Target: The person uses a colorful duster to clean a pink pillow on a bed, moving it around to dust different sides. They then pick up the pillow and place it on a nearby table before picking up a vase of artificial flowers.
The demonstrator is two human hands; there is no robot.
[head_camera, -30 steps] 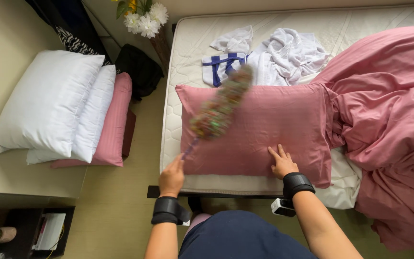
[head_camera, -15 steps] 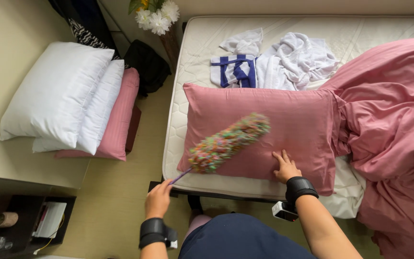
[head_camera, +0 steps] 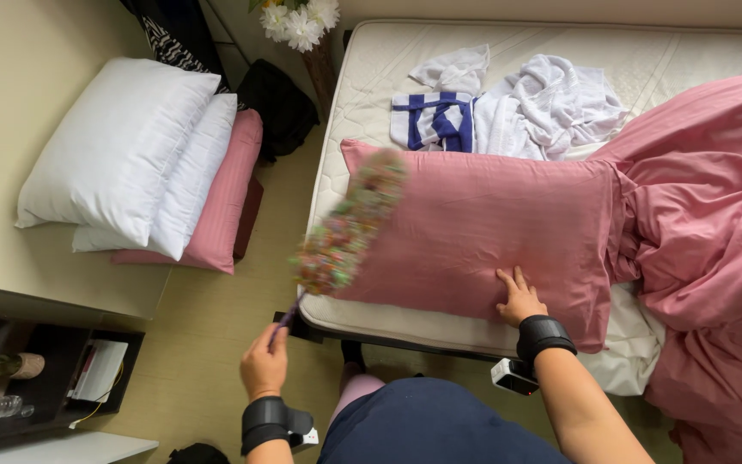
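Fluffy multicoloured feather duster (head_camera: 349, 225) blurred over left end of pink striped fabric pillow (head_camera: 491, 236), near mattress edge. Left hand (head_camera: 264, 361) fisted on its thin handle. Right hand (head_camera: 520, 296) flat, fingers spread, on pillow. White quilted mattress (head_camera: 371, 94) beneath; rumpled pink duvet (head_camera: 706, 215) alongside.

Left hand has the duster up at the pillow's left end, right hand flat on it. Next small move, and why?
Probably sweep the multicoloured duster rightward along the pink pillow. The left hand grips its handle with the blurred head over the pillow's left end, so most of the top lies to its right. The right hand lies flat on the near edge, bracing the pillow on the mattress.
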